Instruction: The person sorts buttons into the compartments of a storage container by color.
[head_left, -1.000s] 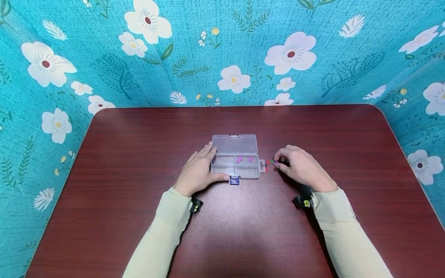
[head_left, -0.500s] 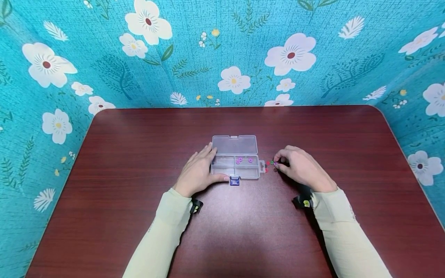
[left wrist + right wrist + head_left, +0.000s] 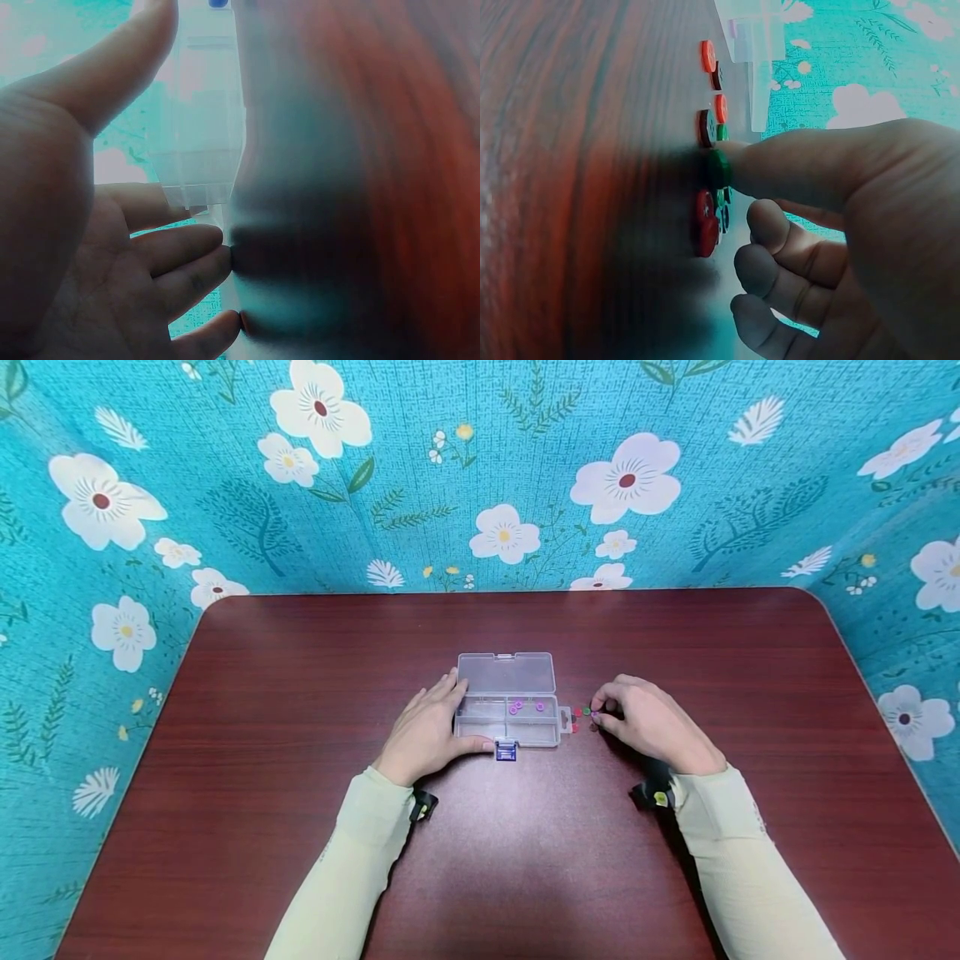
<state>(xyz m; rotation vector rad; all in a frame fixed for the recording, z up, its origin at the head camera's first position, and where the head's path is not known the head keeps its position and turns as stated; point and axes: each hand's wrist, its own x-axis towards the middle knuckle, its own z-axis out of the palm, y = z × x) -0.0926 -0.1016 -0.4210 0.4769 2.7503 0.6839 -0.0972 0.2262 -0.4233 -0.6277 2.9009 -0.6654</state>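
Note:
A clear plastic box [image 3: 532, 743] lies with its lid [image 3: 506, 673] folded back and a blue latch [image 3: 506, 751] at its front. Several purple buttons [image 3: 540, 707] sit in its back right compartment. My left hand [image 3: 426, 731] rests at the left end, thumb along the front edge, index finger by the back edge, fingers fairly straight. Right of the box, my right hand [image 3: 648, 718] pinches a purple button between thumb and index finger, low at the loose buttons. In the right wrist view, my thumb [image 3: 795, 166] is beside a green button [image 3: 719, 169]; its index fingertip is hidden.
Red buttons [image 3: 575, 727] and a green button [image 3: 587, 711] lie between the box's hanging tab [image 3: 566, 719] and my right hand. The brown table [image 3: 315, 643] ends at a blue floral cloth [image 3: 420, 468] behind.

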